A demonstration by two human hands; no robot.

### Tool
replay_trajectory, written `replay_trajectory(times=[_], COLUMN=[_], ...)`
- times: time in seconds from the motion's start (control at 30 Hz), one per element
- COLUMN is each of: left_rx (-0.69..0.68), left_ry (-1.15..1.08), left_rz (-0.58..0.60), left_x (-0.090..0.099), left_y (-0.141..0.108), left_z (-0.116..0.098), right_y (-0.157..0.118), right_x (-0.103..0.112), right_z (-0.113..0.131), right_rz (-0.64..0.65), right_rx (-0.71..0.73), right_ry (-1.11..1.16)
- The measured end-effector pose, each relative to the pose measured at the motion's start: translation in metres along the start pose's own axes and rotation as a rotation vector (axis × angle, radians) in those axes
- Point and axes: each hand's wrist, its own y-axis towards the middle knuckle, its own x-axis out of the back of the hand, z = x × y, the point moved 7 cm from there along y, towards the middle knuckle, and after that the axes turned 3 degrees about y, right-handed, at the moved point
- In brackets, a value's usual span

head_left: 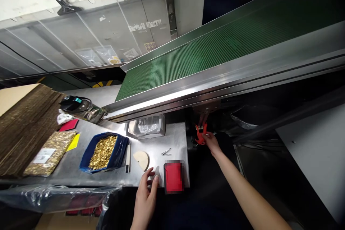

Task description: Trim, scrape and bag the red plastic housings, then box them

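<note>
My left hand (145, 196) hovers at the front edge of the metal table, fingers bent and apart, with nothing in it. Just beyond its fingertips lies a beige disc with a cut-away side (142, 160). To its right, a red block with a dark edge (174, 176) rests at the table's edge, partly blurred out. My right hand (211, 143) reaches past the table's right end, its fingers closed on an orange-red plastic piece (201, 134) below the conveyor. The kind of piece is unclear. Small metal nippers (166, 151) lie between the hands.
A blue bin (85, 158) holds many gold pieces; a white-bladed cutter (128, 158) lies beside it. Behind stand a clear tray (147, 131) and a bottle (88, 109). A green conveyor (188, 57) slopes overhead to the right. Stacked cardboard (29, 122) fills the left.
</note>
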Motion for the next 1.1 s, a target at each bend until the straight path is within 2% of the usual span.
replay_trajectory(times=[0.1,0.2,0.3,0.43,0.53,0.63,0.73,0.87,1.0,1.1], left_rx=[-0.02,-0.145,-0.289,-0.367,-0.365,-0.328,-0.296,-0.327,-0.381,-0.401], left_ry=[-0.018,0.076,0.186,0.308,0.43,0.507,0.504,0.392,0.211,0.049], left_rz=[-0.031,-0.095,-0.102,-0.075,0.025,0.1,0.094,0.074,0.02,0.0], left_x=[0.008,0.024,0.033,0.032,0.022,0.018,0.022,0.03,0.043,0.049], left_y=[0.013,0.042,0.091,0.172,0.222,0.249,0.257,0.243,0.201,0.157], left_z=[-0.005,-0.031,-0.068,-0.109,-0.127,-0.133,-0.133,-0.132,-0.133,-0.133], right_y=[-0.008,-0.023,-0.045,-0.066,-0.072,-0.075,-0.078,-0.082,-0.1,-0.137], right_x=[0.014,0.037,0.056,0.067,0.067,0.068,0.07,0.072,0.062,0.031], right_z=[0.003,0.009,0.011,0.009,0.01,0.012,0.015,0.022,0.046,0.082], right_rz=[-0.056,-0.141,-0.173,-0.119,-0.075,-0.092,-0.108,-0.12,-0.135,-0.046], right_rx=[0.056,0.156,0.246,0.329,0.375,0.394,0.407,0.424,0.469,0.54], right_ry=[-0.081,-0.161,-0.226,-0.284,-0.303,-0.32,-0.326,-0.316,-0.281,-0.262])
